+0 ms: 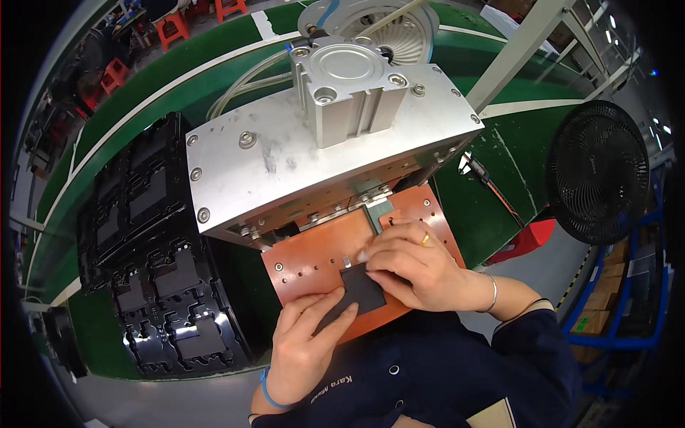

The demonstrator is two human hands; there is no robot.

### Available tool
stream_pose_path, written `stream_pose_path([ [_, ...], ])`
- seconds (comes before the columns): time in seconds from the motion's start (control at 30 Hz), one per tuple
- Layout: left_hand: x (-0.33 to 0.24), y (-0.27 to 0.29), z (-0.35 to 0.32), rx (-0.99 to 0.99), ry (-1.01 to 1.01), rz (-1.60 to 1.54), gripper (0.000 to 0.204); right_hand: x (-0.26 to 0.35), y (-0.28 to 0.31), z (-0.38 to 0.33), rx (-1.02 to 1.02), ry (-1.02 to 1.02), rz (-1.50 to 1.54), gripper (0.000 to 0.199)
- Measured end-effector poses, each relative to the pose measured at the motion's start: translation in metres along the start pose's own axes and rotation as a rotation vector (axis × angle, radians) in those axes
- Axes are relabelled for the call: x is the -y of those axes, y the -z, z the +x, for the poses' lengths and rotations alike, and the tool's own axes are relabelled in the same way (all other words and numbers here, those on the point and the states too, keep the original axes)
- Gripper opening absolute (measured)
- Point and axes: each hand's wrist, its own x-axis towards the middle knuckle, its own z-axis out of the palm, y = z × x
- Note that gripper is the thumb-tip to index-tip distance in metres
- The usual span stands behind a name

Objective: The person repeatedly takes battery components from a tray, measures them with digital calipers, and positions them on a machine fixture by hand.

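Note:
A flat dark grey rectangular piece (365, 288) lies tilted on the near part of an orange plate (303, 274). My left hand (305, 342) grips its left side, thumb on the top face and fingers along the edge. At the piece's upper right edge, my right hand (424, 269) is closed in a pinch; its fingertips hide exactly what they hold. A small silvery tab (347, 261) shows at the piece's top edge. Beyond my right fingers, a greenish-grey metal block (380, 214) sits on the plate under the press.
A silver metal press (278, 164) with an air cylinder (349, 78) stands over the plate's far side. Stacked black trays (182, 307) holding similar grey pieces are at left. A caliper (492, 185) lies on the green table at right, near a black fan (598, 171).

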Motion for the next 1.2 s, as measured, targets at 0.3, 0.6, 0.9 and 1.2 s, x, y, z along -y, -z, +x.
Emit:
stream_pose_path([
  [0.3,-0.002,0.002,0.003,0.04,-0.018,0.002,0.04,0.006,0.005,0.007,0.02,-0.043,-0.194,0.039],
  [0.6,0.004,0.003,0.021,0.012,-0.006,0.008,0.043,0.0,0.032,-0.022,-0.047,-0.124,-0.052,0.028],
  [0.9,0.013,-0.007,0.046,-0.024,0.023,0.016,0.037,-0.003,0.03,-0.023,0.093,-0.101,-0.05,0.04],
  [1.2,0.015,-0.006,0.054,-0.044,0.022,0.056,0.036,-0.003,0.029,-0.025,0.137,-0.123,-0.031,0.045],
])
